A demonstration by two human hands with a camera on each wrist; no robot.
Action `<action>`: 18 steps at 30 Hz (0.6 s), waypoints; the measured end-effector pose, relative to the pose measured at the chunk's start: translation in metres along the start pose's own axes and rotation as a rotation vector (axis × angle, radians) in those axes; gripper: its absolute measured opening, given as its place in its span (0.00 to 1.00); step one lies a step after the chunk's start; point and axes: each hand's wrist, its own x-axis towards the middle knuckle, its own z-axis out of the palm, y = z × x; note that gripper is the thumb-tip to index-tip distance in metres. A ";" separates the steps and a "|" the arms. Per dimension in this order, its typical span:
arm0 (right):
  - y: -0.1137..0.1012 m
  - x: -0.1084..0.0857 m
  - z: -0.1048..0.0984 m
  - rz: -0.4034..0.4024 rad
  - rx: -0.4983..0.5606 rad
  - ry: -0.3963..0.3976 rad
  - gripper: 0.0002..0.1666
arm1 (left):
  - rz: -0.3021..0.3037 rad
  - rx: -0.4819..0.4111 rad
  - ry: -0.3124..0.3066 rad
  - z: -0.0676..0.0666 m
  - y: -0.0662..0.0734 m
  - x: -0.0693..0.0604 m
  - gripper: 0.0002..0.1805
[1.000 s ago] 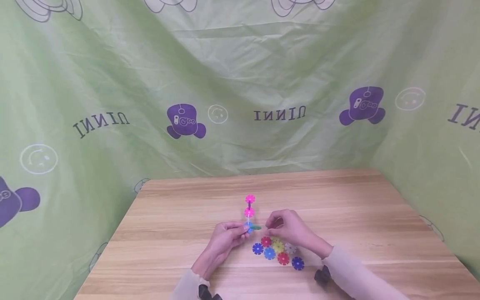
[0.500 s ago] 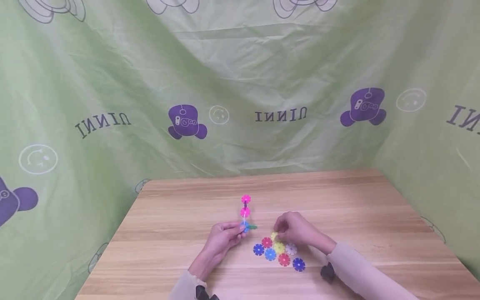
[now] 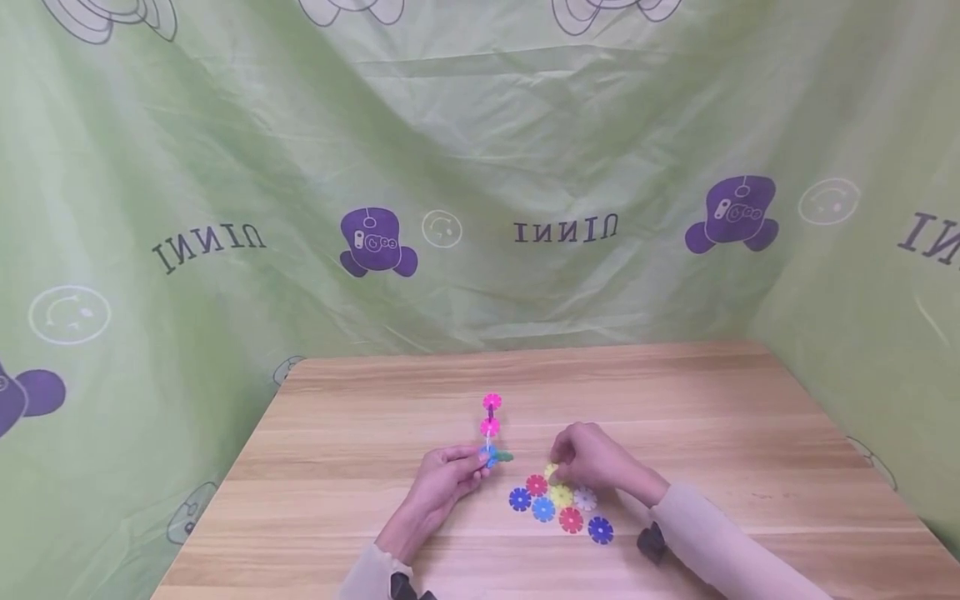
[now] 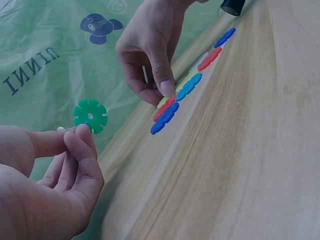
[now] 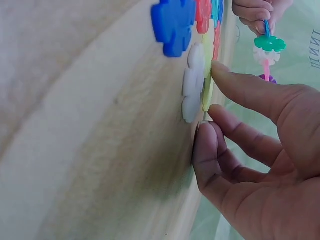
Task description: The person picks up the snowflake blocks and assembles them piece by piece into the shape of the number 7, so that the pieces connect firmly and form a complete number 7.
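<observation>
Reaching over wood tbl [image 3: 360, 408] were L hand [image 3: 446, 477] & R hand [image 3: 592, 457], fingers bent. L pinched disc chain [image 3: 490, 427] by blue disc [image 3: 491, 461], near loose discs [image 3: 543, 509]; R touched far yellow disc [image 3: 552, 476], couldn't tell if gripped.

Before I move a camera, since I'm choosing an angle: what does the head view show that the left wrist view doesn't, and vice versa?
Head only: two bright pink notched plastic discs in the held chain of plastic discs.
Left wrist only: the flat face of the green notched plastic disc, nearly edge-on in the head view.
Both: the left hand pinching that chain, the right hand, two dark blue notched plastic discs and the wooden tabletop.
</observation>
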 end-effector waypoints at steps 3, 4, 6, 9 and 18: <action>-0.002 0.001 0.001 0.038 0.005 0.005 0.12 | 0.001 0.001 0.000 0.000 -0.001 0.000 0.19; -0.002 0.001 0.001 0.048 0.007 0.006 0.12 | 0.000 0.000 0.001 0.000 -0.001 0.000 0.19; -0.003 0.001 0.000 0.059 0.010 0.008 0.12 | 0.001 -0.001 0.002 0.000 -0.001 0.001 0.19; -0.002 0.002 0.000 0.056 0.021 0.005 0.11 | -0.001 -0.004 0.006 0.000 -0.002 0.002 0.19; 0.004 0.001 -0.002 -0.052 0.029 0.067 0.10 | 0.003 -0.008 0.004 0.002 -0.002 0.001 0.19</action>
